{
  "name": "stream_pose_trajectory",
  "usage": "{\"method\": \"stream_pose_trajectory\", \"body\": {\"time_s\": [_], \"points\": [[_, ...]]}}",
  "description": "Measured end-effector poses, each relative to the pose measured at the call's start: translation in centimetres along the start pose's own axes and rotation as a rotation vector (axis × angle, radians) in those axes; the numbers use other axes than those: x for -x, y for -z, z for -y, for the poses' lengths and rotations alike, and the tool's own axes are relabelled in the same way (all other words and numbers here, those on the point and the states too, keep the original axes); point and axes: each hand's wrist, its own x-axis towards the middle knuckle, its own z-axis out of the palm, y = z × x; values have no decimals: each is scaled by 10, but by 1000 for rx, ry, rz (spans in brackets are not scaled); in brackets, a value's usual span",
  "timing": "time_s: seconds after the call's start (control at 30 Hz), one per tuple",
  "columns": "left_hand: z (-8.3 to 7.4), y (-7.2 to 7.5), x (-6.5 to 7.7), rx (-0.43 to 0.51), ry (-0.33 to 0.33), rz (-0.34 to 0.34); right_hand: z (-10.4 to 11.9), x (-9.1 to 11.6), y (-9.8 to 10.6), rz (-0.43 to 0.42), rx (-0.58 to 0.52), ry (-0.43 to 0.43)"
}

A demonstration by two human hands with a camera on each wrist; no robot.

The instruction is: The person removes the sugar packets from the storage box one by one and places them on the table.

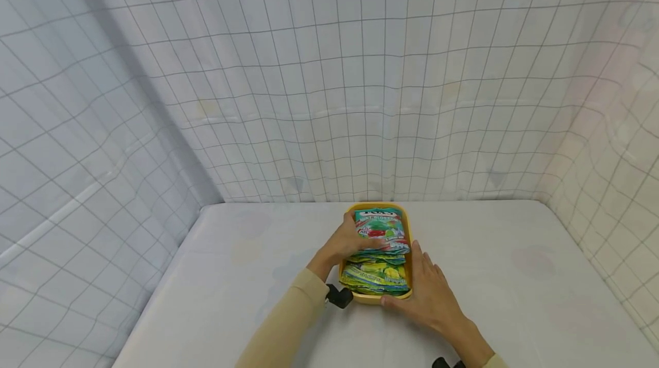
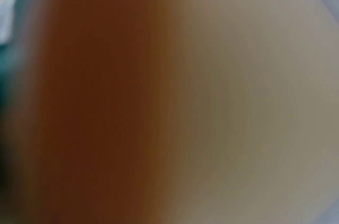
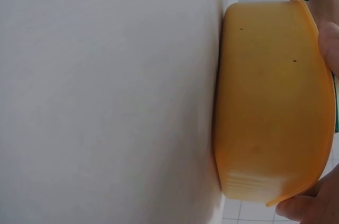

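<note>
A yellow plastic tub (image 1: 367, 299) stands on the white table, filled with several flat candy bags. On top at the far end lies a green and red candy bag (image 1: 381, 224) lettered "MINT BLOSSOM"; yellow-green candy bags (image 1: 373, 277) lie at the near end. My left hand (image 1: 346, 241) grips the mint bag from its left side, the thumb across its front; its other fingers are mostly hidden. With fingers fairly straight, my right hand (image 1: 435, 296) touches the tub's right rim and near right corner. The right wrist view shows the tub's outer wall (image 3: 270, 102) close up.
The white table (image 1: 226, 265) spreads to both sides of the tub. White grid-patterned cloth (image 1: 329, 99) hangs behind and at the sides. A black wrist camera (image 1: 338, 297) sits beside the tub's near left corner. Blurred sleeve (image 2: 254, 102) fills most of the left wrist view.
</note>
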Motion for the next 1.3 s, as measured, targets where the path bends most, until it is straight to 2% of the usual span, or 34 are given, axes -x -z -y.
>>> {"method": "stream_pose_trajectory", "body": {"time_s": [0.2,0.37,0.57,0.77,0.93,1.3], "points": [[2,1,-4,40,22,6,1,1,1,5,-7,-1],[4,-1,-8,44,9,-8,1,1,1,6,-17,-6],[6,-5,-7,53,-37,-79,1,1,1,27,-57,-20],[8,-7,-7,109,-98,-124,1,1,2,39,-78,-29],[11,-5,-8,175,-115,-105,0,1,0,34,-82,-24],[10,1,-9,229,-54,12,0,-1,-1,31,-143,-25]]}}
